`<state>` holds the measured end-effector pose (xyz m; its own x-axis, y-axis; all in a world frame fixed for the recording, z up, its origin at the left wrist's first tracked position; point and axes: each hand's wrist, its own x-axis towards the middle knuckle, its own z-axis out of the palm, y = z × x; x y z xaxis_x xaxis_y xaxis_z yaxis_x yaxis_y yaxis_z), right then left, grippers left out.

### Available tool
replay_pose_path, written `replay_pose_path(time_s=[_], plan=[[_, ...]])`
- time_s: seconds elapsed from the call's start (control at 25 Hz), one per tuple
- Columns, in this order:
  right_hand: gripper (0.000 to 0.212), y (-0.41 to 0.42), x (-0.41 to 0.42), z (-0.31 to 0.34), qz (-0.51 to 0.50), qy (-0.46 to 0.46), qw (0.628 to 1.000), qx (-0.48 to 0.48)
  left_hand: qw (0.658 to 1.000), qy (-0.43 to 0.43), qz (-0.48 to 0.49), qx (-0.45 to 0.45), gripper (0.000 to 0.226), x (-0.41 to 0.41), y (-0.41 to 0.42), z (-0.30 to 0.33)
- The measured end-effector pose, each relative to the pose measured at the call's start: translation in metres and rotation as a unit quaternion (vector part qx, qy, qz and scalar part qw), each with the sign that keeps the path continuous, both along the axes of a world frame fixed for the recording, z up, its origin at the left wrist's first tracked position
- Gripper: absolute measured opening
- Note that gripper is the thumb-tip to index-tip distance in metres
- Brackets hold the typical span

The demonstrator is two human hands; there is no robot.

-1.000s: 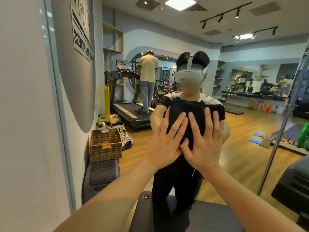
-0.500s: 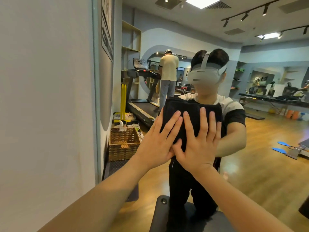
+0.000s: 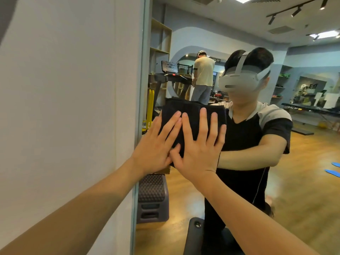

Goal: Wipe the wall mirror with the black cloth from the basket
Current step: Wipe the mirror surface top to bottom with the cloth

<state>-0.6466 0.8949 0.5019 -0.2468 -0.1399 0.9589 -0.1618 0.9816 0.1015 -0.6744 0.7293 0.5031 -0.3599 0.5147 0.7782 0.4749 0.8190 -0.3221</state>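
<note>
A folded black cloth (image 3: 191, 115) lies flat against the wall mirror (image 3: 303, 181), close to the mirror's left edge at chest height. My left hand (image 3: 156, 146) presses on the cloth's left part with fingers spread. My right hand (image 3: 200, 146) presses on its right part, thumb touching the left hand. Both palms are flat on the cloth. The mirror shows my reflection wearing a grey headset. The basket is hidden behind my hands.
A plain white wall (image 3: 70, 107) borders the mirror's left edge (image 3: 140, 107). Reflected in the glass are a grey step block (image 3: 152, 196), a treadmill with a person standing on it (image 3: 202, 80), shelves and wooden floor. A dark padded bench end (image 3: 198, 234) sits below my arms.
Both hands have slid the cloth leftwards across the mirror, from its middle to near its left edge. My view has turned left with them, and the basket has gone out of sight.
</note>
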Motion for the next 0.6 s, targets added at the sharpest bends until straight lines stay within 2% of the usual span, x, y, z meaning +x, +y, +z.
replay_pose_path(time_s=[0.16, 0.32, 0.6], plan=[[0.086, -0.038, -0.012, 0.003, 0.003, -0.016, 1.0, 0.01, 1.0, 0.019, 0.019, 0.002, 0.069, -0.011, -0.039, 0.003], [0.087, -0.071, -0.021, 0.004, 0.01, -0.046, 0.998, 0.037, 0.996, 0.031, 0.084, 0.01, 0.071, -0.013, -0.07, -0.002], [0.084, -0.07, -0.026, -0.008, 0.038, -0.05, 0.996, 0.065, 0.992, 0.003, 0.122, 0.026, 0.076, -0.005, -0.065, -0.019]])
